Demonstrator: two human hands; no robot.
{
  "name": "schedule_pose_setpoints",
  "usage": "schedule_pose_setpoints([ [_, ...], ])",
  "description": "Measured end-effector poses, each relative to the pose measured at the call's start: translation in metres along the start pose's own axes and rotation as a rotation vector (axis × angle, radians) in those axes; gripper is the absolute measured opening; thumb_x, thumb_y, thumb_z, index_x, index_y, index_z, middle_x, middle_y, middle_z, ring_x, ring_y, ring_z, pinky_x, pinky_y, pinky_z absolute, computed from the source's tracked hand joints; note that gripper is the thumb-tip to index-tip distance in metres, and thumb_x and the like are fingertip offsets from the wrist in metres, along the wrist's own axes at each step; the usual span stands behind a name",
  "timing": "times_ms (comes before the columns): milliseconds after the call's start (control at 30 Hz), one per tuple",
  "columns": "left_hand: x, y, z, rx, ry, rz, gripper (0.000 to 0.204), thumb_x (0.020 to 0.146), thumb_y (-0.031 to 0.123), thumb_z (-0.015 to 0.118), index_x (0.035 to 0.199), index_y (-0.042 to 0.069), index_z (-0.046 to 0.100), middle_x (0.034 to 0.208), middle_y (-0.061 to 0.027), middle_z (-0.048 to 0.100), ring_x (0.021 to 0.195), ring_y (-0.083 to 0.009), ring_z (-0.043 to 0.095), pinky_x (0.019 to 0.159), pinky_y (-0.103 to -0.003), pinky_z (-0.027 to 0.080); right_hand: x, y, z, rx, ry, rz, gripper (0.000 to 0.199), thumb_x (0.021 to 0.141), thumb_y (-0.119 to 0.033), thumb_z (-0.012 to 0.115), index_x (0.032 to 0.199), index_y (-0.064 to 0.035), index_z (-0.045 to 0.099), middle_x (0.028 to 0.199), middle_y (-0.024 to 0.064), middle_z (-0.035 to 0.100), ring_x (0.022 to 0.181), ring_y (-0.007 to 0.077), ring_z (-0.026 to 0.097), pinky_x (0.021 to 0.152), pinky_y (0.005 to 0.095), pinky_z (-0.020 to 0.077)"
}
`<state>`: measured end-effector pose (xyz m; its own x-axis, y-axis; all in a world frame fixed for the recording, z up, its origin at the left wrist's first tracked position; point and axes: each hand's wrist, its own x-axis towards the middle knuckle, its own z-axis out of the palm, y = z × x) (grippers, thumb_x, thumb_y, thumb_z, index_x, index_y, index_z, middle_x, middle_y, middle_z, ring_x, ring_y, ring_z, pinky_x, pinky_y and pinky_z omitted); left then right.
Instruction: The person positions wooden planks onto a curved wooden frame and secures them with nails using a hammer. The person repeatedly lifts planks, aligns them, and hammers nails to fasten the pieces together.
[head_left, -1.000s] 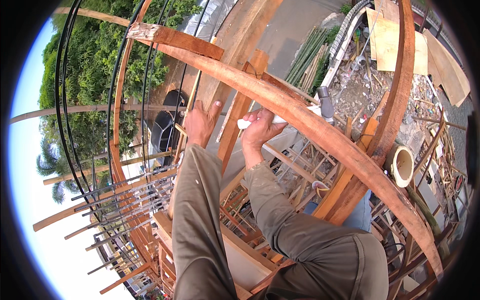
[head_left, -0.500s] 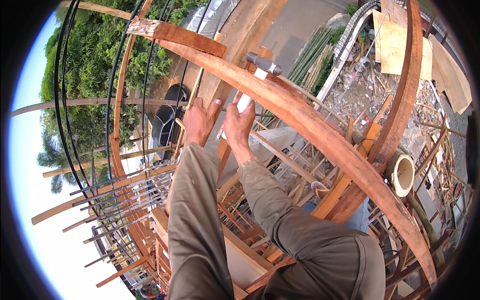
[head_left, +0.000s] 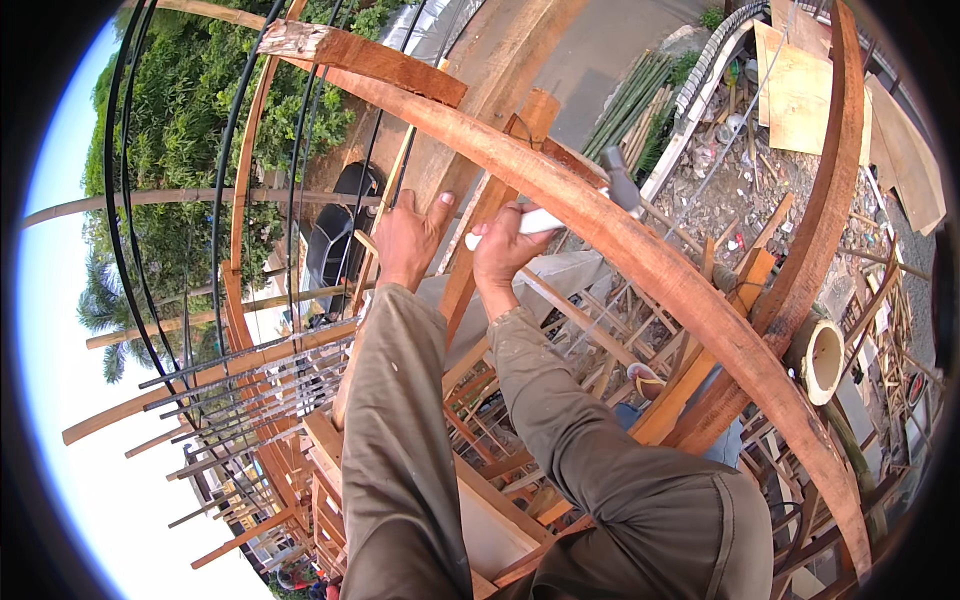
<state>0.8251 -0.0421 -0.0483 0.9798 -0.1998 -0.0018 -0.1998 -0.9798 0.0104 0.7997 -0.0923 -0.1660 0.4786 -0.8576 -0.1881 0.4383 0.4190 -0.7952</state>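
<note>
My right hand (head_left: 508, 250) is closed round the white handle of a hammer (head_left: 540, 220). The handle lies nearly level and passes behind a long curved reddish-brown beam, with the dark, motion-blurred hammer head (head_left: 620, 178) showing beyond it. To the left, my left hand (head_left: 408, 247) grips the near part of a wide wooden beam (head_left: 500, 80), its thumb on the top face and its other fingers partly hidden. The curved beam (head_left: 640, 245) crosses in front of both hands. An upright timber (head_left: 537, 118) stands just past the right hand.
A short wood block (head_left: 380, 62) lies along the curved beam's upper end. Black cables (head_left: 225, 180) hang at left, beside protruding rebar (head_left: 250, 375). Far below are a dark car (head_left: 340, 235), bamboo poles (head_left: 630, 115) and rubble (head_left: 740, 180). A bamboo end (head_left: 822, 360) sits at right.
The hammer has swung to the right, its head passing from above the right hand to beyond the curved beam. My right hand turned with it; the left hand stays on its beam.
</note>
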Motion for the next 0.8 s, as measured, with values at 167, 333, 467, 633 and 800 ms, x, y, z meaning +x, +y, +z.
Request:
schedule_pose_setpoints([
  [167,-0.014,-0.025,0.015,-0.049,-0.013,-0.053,0.068,0.092,0.064,0.062,0.095,-0.003,0.060,0.079,-0.0339,0.067,0.083,-0.0526,0.067,0.074,-0.057,0.051,-0.011,-0.080,0.004,0.249,0.031,0.578,0.018,0.090,-0.001,0.052,0.106,-0.0052,0.044,0.084,0.0073,0.052,0.052,0.0117,0.048,0.046,0.0269,0.0484],
  [333,-0.001,0.008,-0.002,-0.029,-0.019,-0.067,0.062,0.092,0.058,0.064,0.098,-0.004,0.063,0.083,-0.0330,0.069,0.086,-0.0525,0.067,0.075,-0.054,0.052,0.004,-0.015,-0.005,-0.019,0.008,0.054,0.012,0.092,-0.004,0.052,0.102,-0.0057,0.045,0.080,0.0085,0.050,0.051,0.0122,0.047,0.046,0.0285,0.0475],
  [467,-0.021,-0.019,0.008,-0.027,-0.062,-0.122,0.058,0.093,0.055,0.063,0.097,-0.003,0.064,0.085,-0.0323,0.070,0.088,-0.0523,0.068,0.076,-0.054,0.052,-0.014,-0.066,-0.011,0.038,-0.011,0.247,0.014,0.089,-0.002,0.053,0.102,-0.0009,0.048,0.084,0.0084,0.056,0.060,0.0150,0.053,0.056,0.0318,0.0495],
  [633,-0.005,0.006,-0.001,-0.011,-0.033,-0.063,0.060,0.093,0.057,0.063,0.099,-0.003,0.064,0.085,-0.0323,0.069,0.088,-0.0523,0.068,0.078,-0.055,0.052,-0.011,0.017,-0.007,-0.003,-0.035,0.128,0.010,0.091,0.000,0.052,0.098,-0.0032,0.046,0.080,0.0049,0.053,0.054,0.0110,0.049,0.049,0.0282,0.0475],
  [800,-0.017,-0.024,0.010,-0.009,-0.029,-0.071,0.071,0.092,0.067,0.059,0.093,-0.004,0.062,0.073,-0.0321,0.066,0.078,-0.0519,0.067,0.073,-0.057,0.052,-0.017,-0.078,-0.007,0.274,0.053,0.381,0.011,0.096,-0.004,0.054,0.102,-0.0031,0.046,0.080,0.0039,0.052,0.049,0.0089,0.046,0.044,0.0261,0.0446],
])
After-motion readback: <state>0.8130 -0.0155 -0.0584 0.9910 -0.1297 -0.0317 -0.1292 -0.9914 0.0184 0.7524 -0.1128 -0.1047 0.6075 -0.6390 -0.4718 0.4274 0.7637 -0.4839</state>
